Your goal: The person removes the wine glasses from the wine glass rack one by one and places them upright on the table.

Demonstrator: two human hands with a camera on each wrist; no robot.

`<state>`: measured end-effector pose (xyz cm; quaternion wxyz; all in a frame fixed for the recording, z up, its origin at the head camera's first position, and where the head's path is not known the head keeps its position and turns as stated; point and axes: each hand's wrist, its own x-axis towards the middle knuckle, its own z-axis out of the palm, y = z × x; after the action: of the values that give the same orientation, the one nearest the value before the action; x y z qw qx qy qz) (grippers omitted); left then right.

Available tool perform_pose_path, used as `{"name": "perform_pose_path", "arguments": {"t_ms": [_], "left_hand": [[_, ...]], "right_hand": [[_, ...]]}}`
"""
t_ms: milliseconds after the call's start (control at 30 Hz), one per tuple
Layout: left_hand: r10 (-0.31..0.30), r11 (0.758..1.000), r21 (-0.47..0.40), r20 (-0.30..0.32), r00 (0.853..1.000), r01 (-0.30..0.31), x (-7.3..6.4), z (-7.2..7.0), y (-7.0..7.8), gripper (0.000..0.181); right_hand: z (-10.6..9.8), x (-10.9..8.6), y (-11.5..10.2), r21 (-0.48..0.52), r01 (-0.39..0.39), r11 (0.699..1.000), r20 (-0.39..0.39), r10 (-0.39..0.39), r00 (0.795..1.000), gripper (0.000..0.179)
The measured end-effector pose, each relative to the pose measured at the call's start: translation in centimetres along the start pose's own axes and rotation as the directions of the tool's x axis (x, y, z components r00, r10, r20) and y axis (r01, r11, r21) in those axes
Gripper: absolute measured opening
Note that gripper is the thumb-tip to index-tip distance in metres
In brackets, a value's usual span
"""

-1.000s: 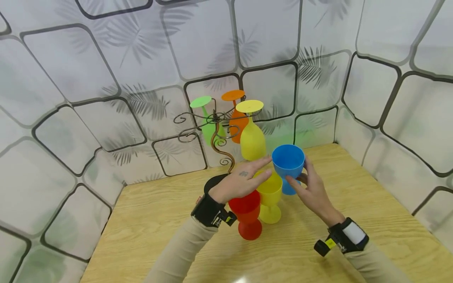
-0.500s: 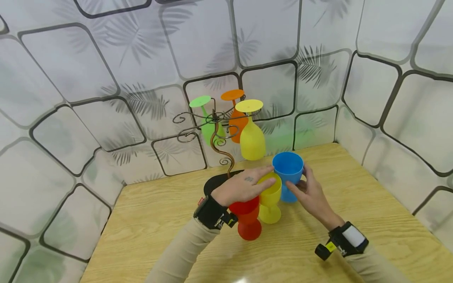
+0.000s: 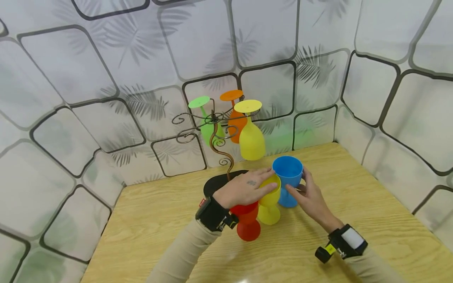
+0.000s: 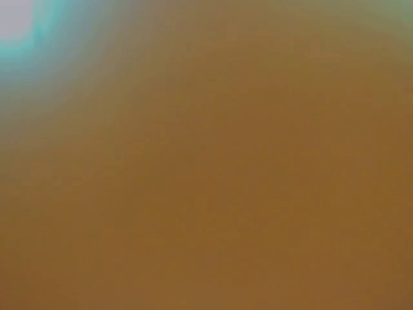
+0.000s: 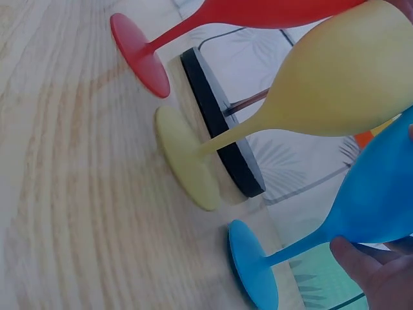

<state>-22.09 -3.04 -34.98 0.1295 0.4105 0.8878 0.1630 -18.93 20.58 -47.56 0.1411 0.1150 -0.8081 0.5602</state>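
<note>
My right hand (image 3: 312,198) holds a blue goblet (image 3: 287,173) by its bowl, thumb on the near side. In the right wrist view the blue goblet (image 5: 371,187) is upright, with its foot right at the tabletop. Beside it stand a yellow goblet (image 3: 270,198) and a red goblet (image 3: 248,224), in a row. My left hand (image 3: 244,188) lies over these two with straight fingers, its fingertips at the blue rim. It hides part of the red and yellow rims. Only a brown blur shows in the left wrist view.
Behind the goblets, a curly metal stemware rack (image 3: 215,120) on a black base (image 3: 216,184) carries upside-down green (image 3: 212,129), orange (image 3: 236,124) and yellow (image 3: 252,141) goblets. Patterned fabric walls (image 3: 141,114) enclose the wooden table (image 3: 159,220).
The blue goblet has come down to the tabletop beside the standing yellow one, still in my right hand. My left hand has dropped slightly over the red and yellow goblets.
</note>
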Motion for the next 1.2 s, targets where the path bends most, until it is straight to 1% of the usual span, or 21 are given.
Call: {"name": "perform_pose_path", "arguments": {"t_ms": [167,300,400,500,633,800,900,1000,1067,1133,1200], "left_hand": [[0.001,0.996,0.087,-0.006,1.000,0.000,0.0,0.2,0.3,0.063],[0.008,0.990,0.141,-0.030,1.000,-0.003,0.0,0.4,0.4,0.063],[0.004,0.988,0.154,-0.037,0.999,0.001,0.0,0.5,0.4,0.063],[-0.011,0.990,0.141,-0.031,0.999,0.015,0.0,0.5,0.4,0.063],[-0.024,0.994,0.102,-0.024,0.999,0.026,0.0,0.5,0.3,0.063],[-0.024,1.000,0.010,-0.043,0.999,0.024,-0.3,0.4,0.2,0.064],[-0.035,0.998,-0.051,-0.066,0.997,0.032,-0.6,0.0,0.0,0.065],[-0.054,0.994,-0.098,-0.089,0.995,0.045,-1.1,-0.7,-0.3,0.067],[-0.068,0.991,-0.121,-0.110,0.992,0.054,-1.3,-1.2,-0.6,0.068],[-0.069,0.989,-0.139,-0.140,0.988,0.049,-1.5,-1.6,-0.9,0.068],[-0.070,0.987,-0.158,-0.176,0.982,0.043,-1.6,-2.0,-1.3,0.067]], "right_hand": [[0.1,-0.1,0.4,0.003,-0.025,1.000,0.011,0.025,1.000,0.079],[0.1,-0.1,0.5,-0.011,-0.009,1.000,0.000,0.009,1.000,0.078],[0.0,-0.2,0.5,-0.024,0.003,1.000,-0.002,-0.003,1.000,0.078],[0.0,-0.2,0.7,-0.038,0.005,0.999,-0.003,-0.006,1.000,0.079],[-0.1,-0.3,0.9,-0.060,-0.001,0.998,-0.003,0.001,1.000,0.080],[-0.1,-0.5,1.2,-0.079,-0.025,0.997,0.009,0.026,1.000,0.084],[-0.4,-0.4,1.0,-0.092,-0.024,0.995,-0.007,0.024,1.000,0.086],[-0.9,-0.2,0.5,-0.107,0.029,0.994,-0.054,-0.035,0.998,0.081],[-1.4,0.1,0.0,-0.128,0.091,0.988,-0.099,-0.105,0.990,0.076],[-1.8,0.5,-0.6,-0.140,0.170,0.975,-0.147,-0.191,0.971,0.072],[-2.2,1.0,-1.3,-0.162,0.244,0.956,-0.178,-0.271,0.946,0.070]]}}
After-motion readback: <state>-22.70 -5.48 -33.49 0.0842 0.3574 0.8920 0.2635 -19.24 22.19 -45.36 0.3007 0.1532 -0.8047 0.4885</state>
